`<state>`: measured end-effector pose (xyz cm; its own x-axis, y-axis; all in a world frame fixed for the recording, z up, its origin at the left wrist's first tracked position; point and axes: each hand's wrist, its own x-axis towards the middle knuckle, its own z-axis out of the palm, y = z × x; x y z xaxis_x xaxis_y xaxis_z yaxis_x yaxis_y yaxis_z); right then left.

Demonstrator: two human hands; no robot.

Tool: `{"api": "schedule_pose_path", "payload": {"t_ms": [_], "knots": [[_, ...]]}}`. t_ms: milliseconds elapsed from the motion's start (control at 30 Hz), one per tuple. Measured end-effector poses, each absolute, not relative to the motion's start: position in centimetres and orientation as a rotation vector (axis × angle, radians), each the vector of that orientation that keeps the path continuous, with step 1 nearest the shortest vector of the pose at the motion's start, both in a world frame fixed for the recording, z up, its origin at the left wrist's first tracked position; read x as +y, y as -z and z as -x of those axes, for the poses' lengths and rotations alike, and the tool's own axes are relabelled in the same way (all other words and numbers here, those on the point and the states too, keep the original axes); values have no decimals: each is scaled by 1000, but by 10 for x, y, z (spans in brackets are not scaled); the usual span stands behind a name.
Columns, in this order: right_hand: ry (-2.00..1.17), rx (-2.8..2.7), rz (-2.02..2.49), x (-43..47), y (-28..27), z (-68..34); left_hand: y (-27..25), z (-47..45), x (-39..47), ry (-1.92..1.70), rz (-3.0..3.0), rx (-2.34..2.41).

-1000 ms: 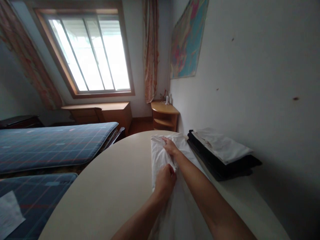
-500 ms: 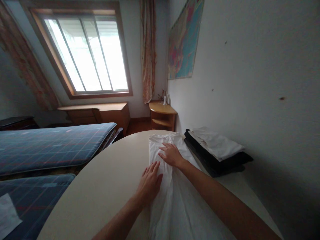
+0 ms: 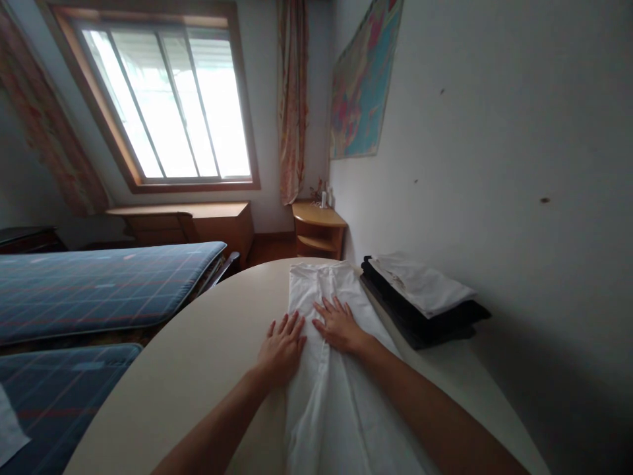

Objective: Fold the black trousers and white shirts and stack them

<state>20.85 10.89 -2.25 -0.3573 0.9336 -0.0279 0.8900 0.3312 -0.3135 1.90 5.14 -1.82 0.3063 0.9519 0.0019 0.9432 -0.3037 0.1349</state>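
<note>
A long white garment [image 3: 341,422], which looks like folded trousers, lies lengthwise on the round-edged cream table [image 3: 212,349], its far end near the table's back edge. My left hand [image 3: 281,348] is flat with fingers spread, along the garment's left edge and partly over the tabletop. Flat on the upper middle of the cloth rests my right hand [image 3: 337,326], fingers apart. Neither hand grips anything. Creases run down the fabric below my hands.
A stack of folded dark clothes [image 3: 440,326] with a folded white piece [image 3: 420,284] on top sits at the right, near the wall. Left of the table are plaid blue mattresses [image 3: 109,284]. A corner shelf [image 3: 319,216] and a wooden desk [image 3: 217,211] stand beyond.
My right hand has moved slightly nearer to me over the cloth, and my left hand has shifted left to its edge. The far end of the garment looks flatter.
</note>
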Motion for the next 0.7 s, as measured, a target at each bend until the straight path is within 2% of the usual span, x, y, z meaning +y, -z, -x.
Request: {"api": "schedule_pose_path", "payload": {"t_ms": [367, 500, 700], "knots": [[-354, -2336, 1661, 163, 27, -176, 19, 8, 107, -232, -2478, 1892], [-343, -2331, 1629, 162, 23, -181, 13, 6, 93, -285, -2510, 1894], [-344, -2388, 1576, 132, 18, -193, -11, 19, 33, -278, -2503, 1578]]}}
